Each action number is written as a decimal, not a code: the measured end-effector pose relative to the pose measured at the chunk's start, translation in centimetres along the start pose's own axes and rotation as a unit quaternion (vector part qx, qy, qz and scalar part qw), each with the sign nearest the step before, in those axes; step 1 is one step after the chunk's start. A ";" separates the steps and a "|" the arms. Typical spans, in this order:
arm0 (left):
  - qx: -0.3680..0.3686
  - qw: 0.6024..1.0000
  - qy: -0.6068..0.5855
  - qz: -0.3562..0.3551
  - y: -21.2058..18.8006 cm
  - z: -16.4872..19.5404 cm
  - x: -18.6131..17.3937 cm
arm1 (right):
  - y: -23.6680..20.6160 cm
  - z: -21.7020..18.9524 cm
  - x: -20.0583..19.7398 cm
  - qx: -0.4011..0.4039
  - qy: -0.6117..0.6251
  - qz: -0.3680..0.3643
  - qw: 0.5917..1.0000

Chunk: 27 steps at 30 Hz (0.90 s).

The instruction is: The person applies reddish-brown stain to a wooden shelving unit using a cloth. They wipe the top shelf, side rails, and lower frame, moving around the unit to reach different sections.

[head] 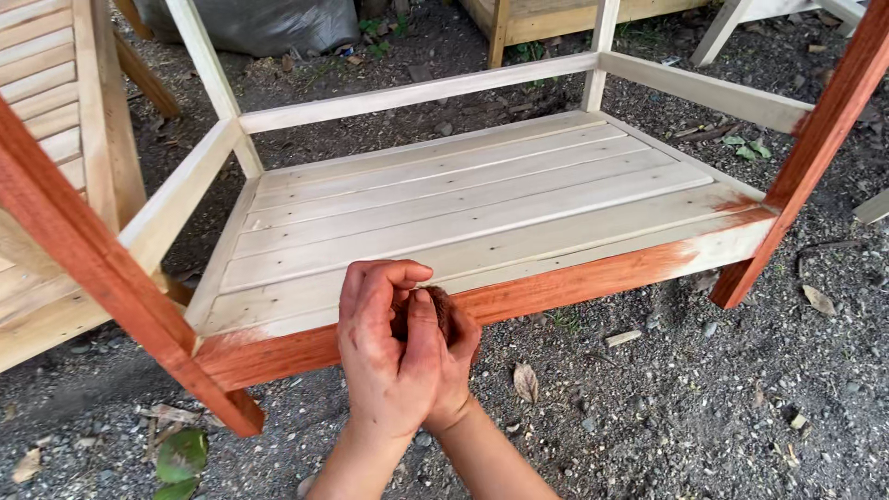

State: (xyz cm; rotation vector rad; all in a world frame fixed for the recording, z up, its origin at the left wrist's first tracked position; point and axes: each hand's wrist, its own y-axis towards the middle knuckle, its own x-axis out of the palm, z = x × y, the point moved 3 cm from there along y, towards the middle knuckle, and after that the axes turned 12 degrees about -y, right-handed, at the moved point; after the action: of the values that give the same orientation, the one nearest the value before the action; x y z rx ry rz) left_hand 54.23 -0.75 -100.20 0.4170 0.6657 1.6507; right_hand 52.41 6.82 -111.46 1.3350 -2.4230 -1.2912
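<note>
The staining rag [435,310] is clamped between your left hand [384,356] and right hand [454,366], both closed around it, at the shelf's front rail [574,278]. Two red-stained legs [102,268] flank your hands; gravel [667,407] lies below.

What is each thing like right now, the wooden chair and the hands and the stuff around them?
Upturned pale wooden chair frame: lying on gravel, legs up, mostly bare wood.
Front rail of the frame: stained reddish brown, right end unstained.
Two front legs: stained reddish brown.
Left hand: stain-smeared, clasped over the right.
Right hand: stain-smeared, gripping a dark brown staining rag.
Grey plastic bag: full, on the ground.
</note>
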 end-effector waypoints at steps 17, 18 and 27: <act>0.026 0.996 0.076 -0.033 -1.7 -1.1 7.0 | 12.7 27.3 -27.7 0.104 -0.176 0.287 0.936; 0.025 0.997 0.057 -0.042 -1.7 -0.7 8.6 | 12.4 26.9 -27.1 0.114 -0.185 0.294 0.931; 0.047 0.993 -0.022 -0.102 -3.6 2.7 19.9 | 3.8 18.3 -15.1 0.069 -0.192 0.220 0.954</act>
State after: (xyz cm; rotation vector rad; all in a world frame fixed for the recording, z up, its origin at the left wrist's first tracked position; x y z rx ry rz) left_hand 54.95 19.51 -102.25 0.4371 0.7300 1.4167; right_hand 51.22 30.39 -115.94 0.5319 -2.8830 -1.3681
